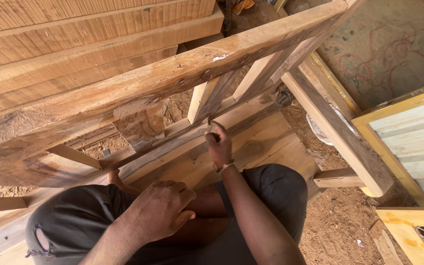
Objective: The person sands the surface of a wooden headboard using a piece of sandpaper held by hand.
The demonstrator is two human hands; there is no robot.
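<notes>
The right hand (218,145) is pinched shut on a small dark tool (214,133), too hidden to name, its tip pressed against the lower rail (172,142) of a rough wooden frame (138,93). The left hand (159,211) rests loosely curled on the person's knee, at about seven o'clock from the right hand, gripping nothing and well apart from it.

The likeliest slip, as I judge it: the tool is held by fingertips alone, with nothing steadying the frame, so a hard push could skid the tip along the grain and mark the wood or nick a finger. The frame leans overhead on a slant; a shove could shift it towards the person's lap.

The frame sits at the centre of view, its heavy top beam (182,73) running from nine o'clock up to one o'clock. The beam is reddish-brown, rough-sawn, dusted with sawdust, with knots and a pale chip. Paler uprights (203,100) join it to the lower rail. Stacked planks (74,44) lie at eleven o'clock, a yellow-edged panel (408,127) at three o'clock.
</notes>
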